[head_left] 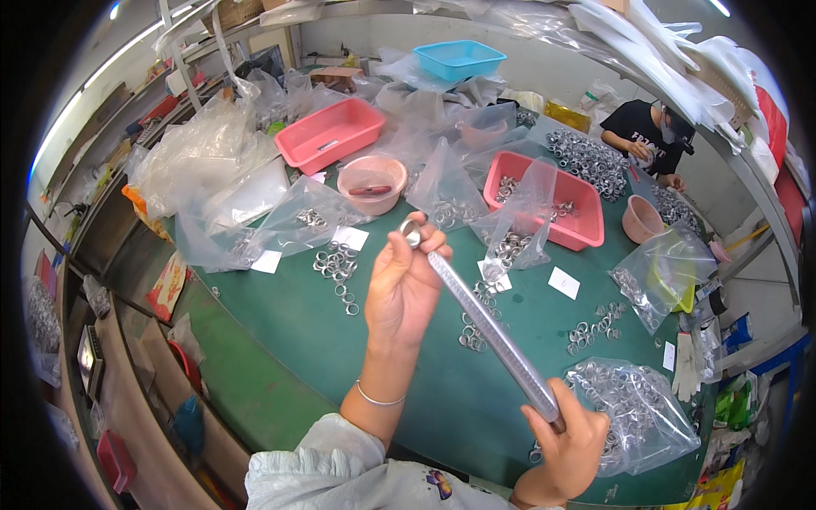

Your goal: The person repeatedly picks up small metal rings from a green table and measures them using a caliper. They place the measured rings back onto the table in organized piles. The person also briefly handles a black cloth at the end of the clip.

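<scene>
My left hand is raised over the table, pinching a shiny silver ring between thumb and fingertips. In my right hand is the thick end of a grey ring mandrel with markings along its length. The rod slants up and left, its thin tip beside the fingers of my left hand; whether they touch it I cannot tell. Below the rod lies a row of loose rings. A clear bag of rings lies beside my right hand.
On the green table are several ring piles and paper cards. Behind stand an empty pink tray, a round pink bowl and a pink tray with rings. A co-worker sits at the far right. Shelves line the left.
</scene>
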A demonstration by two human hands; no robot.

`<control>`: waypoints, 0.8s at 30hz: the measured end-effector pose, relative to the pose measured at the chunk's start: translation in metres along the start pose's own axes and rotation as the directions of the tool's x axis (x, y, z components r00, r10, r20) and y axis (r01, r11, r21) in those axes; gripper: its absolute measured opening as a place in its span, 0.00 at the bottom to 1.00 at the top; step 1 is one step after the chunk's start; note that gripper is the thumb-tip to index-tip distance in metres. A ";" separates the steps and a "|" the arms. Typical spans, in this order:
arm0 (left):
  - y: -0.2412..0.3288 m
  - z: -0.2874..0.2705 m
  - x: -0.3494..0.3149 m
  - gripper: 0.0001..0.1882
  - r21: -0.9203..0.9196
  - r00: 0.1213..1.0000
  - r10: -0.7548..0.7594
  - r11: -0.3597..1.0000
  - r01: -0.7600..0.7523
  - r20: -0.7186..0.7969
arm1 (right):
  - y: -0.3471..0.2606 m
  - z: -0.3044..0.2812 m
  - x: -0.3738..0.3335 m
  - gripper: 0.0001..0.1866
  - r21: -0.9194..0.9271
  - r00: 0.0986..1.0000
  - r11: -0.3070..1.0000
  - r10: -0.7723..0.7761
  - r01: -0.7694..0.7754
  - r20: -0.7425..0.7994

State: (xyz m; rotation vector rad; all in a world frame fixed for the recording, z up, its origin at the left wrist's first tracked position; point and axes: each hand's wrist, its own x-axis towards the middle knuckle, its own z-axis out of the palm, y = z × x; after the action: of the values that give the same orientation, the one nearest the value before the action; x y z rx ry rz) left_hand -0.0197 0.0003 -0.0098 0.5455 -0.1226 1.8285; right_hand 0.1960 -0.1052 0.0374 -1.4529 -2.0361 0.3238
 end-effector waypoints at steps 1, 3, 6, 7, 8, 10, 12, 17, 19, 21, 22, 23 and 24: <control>0.000 0.003 0.000 0.18 -0.060 0.995 -0.059 0.997 0.054 -0.079 | 0.000 0.001 0.002 0.16 0.018 1.000 1.000 0.002 -0.003 0.011; -0.005 0.006 0.000 0.18 -0.127 0.967 -0.161 0.982 0.137 -0.200 | 0.006 0.002 0.004 0.16 0.059 1.000 0.998 -0.009 0.007 0.025; -0.021 0.005 -0.003 0.19 -0.202 0.913 -0.329 0.937 0.284 -0.241 | 0.017 -0.009 0.006 0.16 0.077 0.996 0.997 0.006 -0.013 0.086; -0.030 0.001 -0.004 0.18 -0.215 0.906 -0.382 0.914 0.343 -0.182 | 0.019 -0.014 0.004 0.16 0.080 0.997 0.996 0.042 -0.046 0.057; -0.035 0.006 -0.007 0.17 -0.220 0.889 -0.397 0.911 0.350 -0.228 | 0.022 -0.018 0.003 0.16 0.092 0.997 0.993 0.065 -0.068 0.034; -0.045 0.009 -0.015 0.16 -0.205 0.871 -0.419 0.904 0.375 -0.255 | 0.031 -0.021 0.003 0.15 0.166 0.995 0.982 0.095 -0.088 -0.035; -0.061 0.006 -0.022 0.16 -0.114 0.887 -0.404 0.915 0.387 -0.223 | 0.034 -0.021 0.004 0.15 0.264 0.969 0.946 0.224 -0.190 -0.106; -0.092 -0.025 -0.061 0.15 0.215 0.781 -0.533 0.763 0.610 -0.327 | 0.054 0.008 0.011 0.12 0.787 0.912 0.533 0.400 -0.312 0.091; -0.097 -0.043 -0.079 0.15 0.379 0.739 -0.580 0.634 0.674 -0.344 | 0.061 0.029 0.005 0.12 0.815 0.878 0.444 0.453 -0.372 0.154; -0.086 -0.064 -0.094 0.14 0.563 0.735 -0.610 0.509 0.650 -0.296 | 0.081 0.053 -0.005 0.10 0.880 0.881 0.349 0.450 -0.322 0.144; -0.081 -0.071 -0.100 0.13 0.625 0.735 -0.597 0.450 0.638 -0.321 | 0.091 0.063 -0.009 0.11 0.895 0.864 0.323 0.488 -0.309 0.123; -0.076 -0.078 -0.108 0.13 0.681 0.739 -0.580 0.388 0.621 -0.344 | 0.099 0.071 -0.013 0.11 0.907 0.845 0.297 0.524 -0.297 0.105; -0.072 -0.084 -0.115 0.13 0.731 0.742 -0.563 0.320 0.602 -0.365 | 0.108 0.075 -0.014 0.12 0.920 0.820 0.281 0.568 -0.272 0.070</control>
State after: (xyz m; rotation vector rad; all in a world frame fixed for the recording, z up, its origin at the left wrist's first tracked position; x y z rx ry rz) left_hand 0.0479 -0.0473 -0.1462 1.0400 0.9398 1.0404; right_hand 0.2368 -0.0670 -0.0829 -1.1331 -0.8145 1.1905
